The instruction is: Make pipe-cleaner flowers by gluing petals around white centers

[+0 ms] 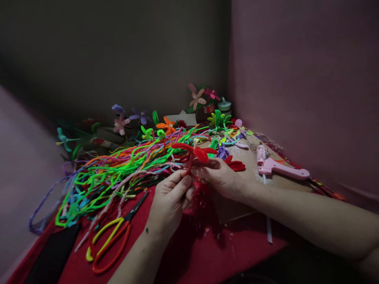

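Observation:
A red pipe cleaner flower (202, 154) with spread petals and a pale centre is held up in front of me. My left hand (174, 193) pinches its stem from below. With thumb and fingers closed, my right hand (216, 175) grips the same stem just under the petals. The fingertips of both hands almost meet and hide part of the stem. Just beyond my right hand lie more red petals (236, 163). Left of my left wrist, scissors (111, 240) with one yellow and one red handle rest on the red cloth (189, 252).
A long heap of coloured pipe cleaners (118, 169) covers the left side. On the right, a pink glue gun (275, 166) lies on a cardboard sheet (251, 148), its glue stick pointing towards me. Finished flowers (166, 125) and a lidded jar (224, 105) stand along the back wall.

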The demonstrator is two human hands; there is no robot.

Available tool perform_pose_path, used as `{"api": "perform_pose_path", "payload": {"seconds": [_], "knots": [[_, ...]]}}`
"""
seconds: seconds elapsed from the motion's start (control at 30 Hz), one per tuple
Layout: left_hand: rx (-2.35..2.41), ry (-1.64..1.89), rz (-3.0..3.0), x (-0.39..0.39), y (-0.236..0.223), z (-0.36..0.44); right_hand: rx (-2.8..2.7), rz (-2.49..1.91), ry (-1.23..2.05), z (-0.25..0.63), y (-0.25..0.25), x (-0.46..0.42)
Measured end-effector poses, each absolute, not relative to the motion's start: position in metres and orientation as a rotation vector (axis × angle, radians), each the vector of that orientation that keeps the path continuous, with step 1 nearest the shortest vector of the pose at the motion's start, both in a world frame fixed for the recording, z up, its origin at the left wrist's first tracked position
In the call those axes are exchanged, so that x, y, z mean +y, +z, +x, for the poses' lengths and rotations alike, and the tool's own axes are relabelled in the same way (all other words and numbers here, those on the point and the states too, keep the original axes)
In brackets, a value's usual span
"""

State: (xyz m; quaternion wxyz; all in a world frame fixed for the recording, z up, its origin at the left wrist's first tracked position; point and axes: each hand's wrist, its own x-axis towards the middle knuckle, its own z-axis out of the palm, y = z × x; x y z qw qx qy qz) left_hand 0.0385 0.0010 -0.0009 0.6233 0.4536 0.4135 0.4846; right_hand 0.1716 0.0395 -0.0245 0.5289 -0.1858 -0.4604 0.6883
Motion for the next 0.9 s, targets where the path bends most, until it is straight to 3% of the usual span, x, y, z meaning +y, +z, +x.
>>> {"api": "perform_pose_path", "payload": {"seconds": [0.53,0.73,0.9], "knots": [[0.884,0.953,0.992,0.007,-0.001,0.032,-1.063,-0.392,1.689,0.168,-0.022,0.037],[1.159,1.147,1.227,0.005,-0.004,0.039,-1.060,-0.389,1.721,0.166,-0.028,0.034],[1.053,1.188,1.212,0.005,-0.007,0.037,-1.145,-0.453,1.635,0.168,-0.021,0.028]]}}
